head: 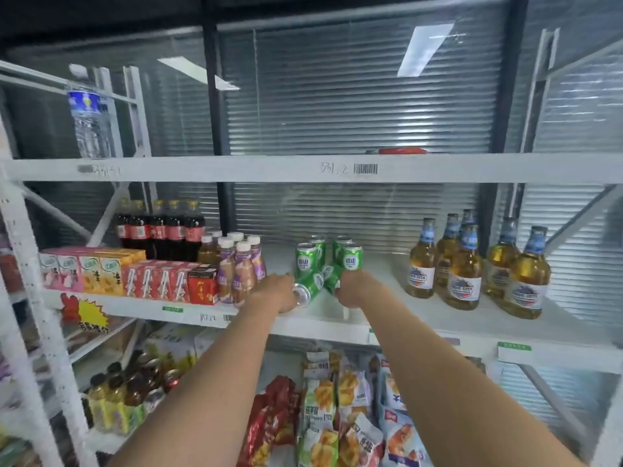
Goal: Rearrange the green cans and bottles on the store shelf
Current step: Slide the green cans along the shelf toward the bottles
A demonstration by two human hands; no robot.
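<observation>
Several green cans stand and lie in the middle of the white shelf (421, 315). Upright ones (306, 259) sit at the back in a small cluster. My left hand (273, 293) grips a green can (312, 288) lying on its side, its silver end toward me. My right hand (354, 288) is wrapped around another tipped green can (332, 276), with an upright can (352, 257) just above its fingers. Golden glass bottles with blue caps (465, 267) stand in a group to the right of the cans.
Purple-labelled bottles (242, 267), red and pink cartons (158, 281) and dark cola bottles (161, 230) crowd the shelf's left. A water bottle (89, 119) stands on the shelf above. Snack bags (337, 416) fill the shelf below. Bare shelf lies between cans and golden bottles.
</observation>
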